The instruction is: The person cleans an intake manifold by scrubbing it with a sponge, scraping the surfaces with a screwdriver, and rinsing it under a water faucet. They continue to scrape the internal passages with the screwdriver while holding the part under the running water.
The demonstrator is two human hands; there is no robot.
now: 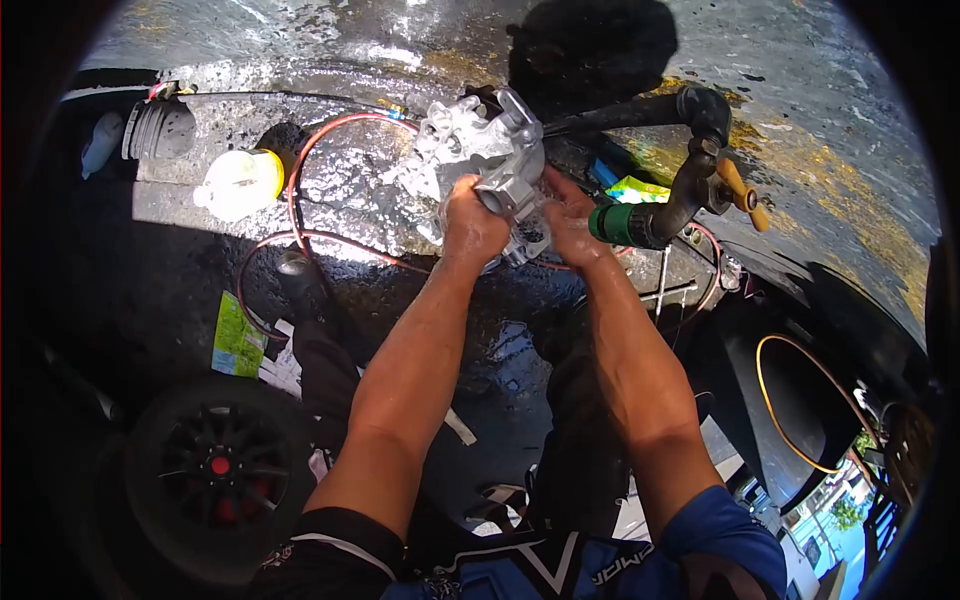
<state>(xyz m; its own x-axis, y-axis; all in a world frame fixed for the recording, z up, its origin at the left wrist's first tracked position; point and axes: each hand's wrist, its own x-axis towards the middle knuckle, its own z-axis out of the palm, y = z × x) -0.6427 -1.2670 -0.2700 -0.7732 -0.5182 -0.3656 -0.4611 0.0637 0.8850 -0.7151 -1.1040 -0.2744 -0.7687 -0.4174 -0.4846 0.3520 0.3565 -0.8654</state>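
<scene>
A silver cast-metal engine casing [515, 165] is held up between my two hands, above the wet ground. My left hand [474, 222] is closed around its near left side. On the opposite side, my right hand [572, 222] grips the casing's right edge, its fingers partly hidden behind the metal. Both hands and the casing look wet. Close beside my right hand is the green connector [622, 225] on the end of a dark tap [692, 185] with a yellow handle. Bright glare washes out the casing's left part.
A red hose [293, 190] loops over the wet ground. A whitish bottle with a yellow band [243, 185] stands at left. A wheel with a black rim [215, 465] lies lower left. A green packet [236, 338] lies nearby. The concrete wall [840, 170] rises behind the tap.
</scene>
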